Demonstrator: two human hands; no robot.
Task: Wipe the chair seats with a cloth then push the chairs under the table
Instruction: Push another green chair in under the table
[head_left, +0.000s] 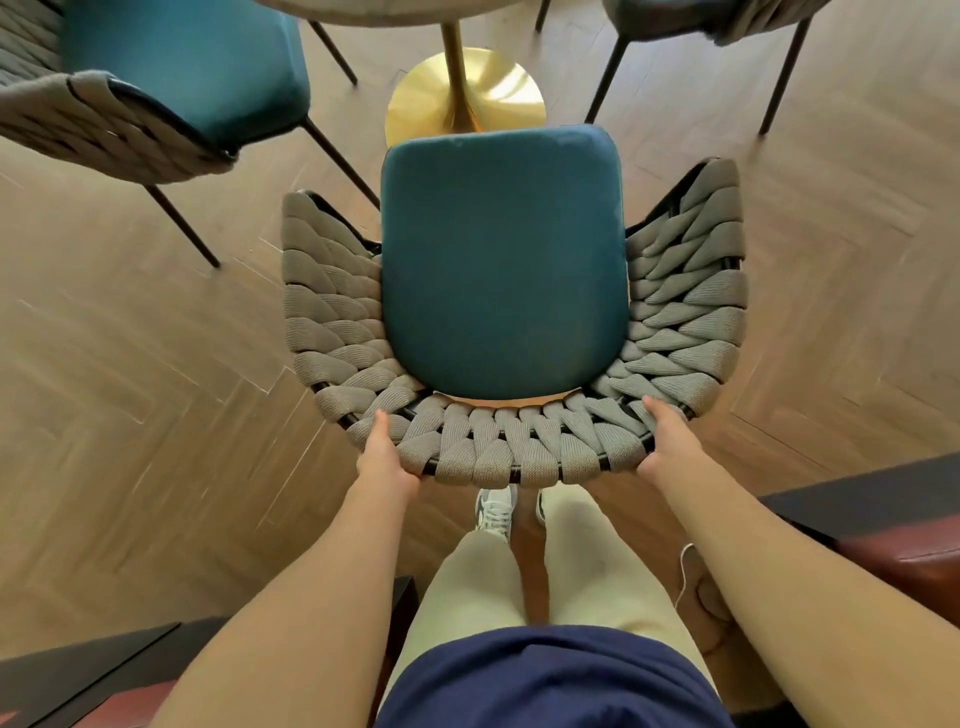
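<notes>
A chair with a teal seat cushion and a curved grey woven backrest stands directly in front of me, facing the table. My left hand grips the left part of the backrest's top rim. My right hand grips the right part of that rim. The table's pale round top shows at the upper edge, on a gold pedestal with a round gold base just beyond the seat's front. No cloth is in view.
A second teal chair stands at the upper left, a third chair at the upper right with dark thin legs. Dark and reddish furniture edges flank me at lower right and lower left. The floor is herringbone wood.
</notes>
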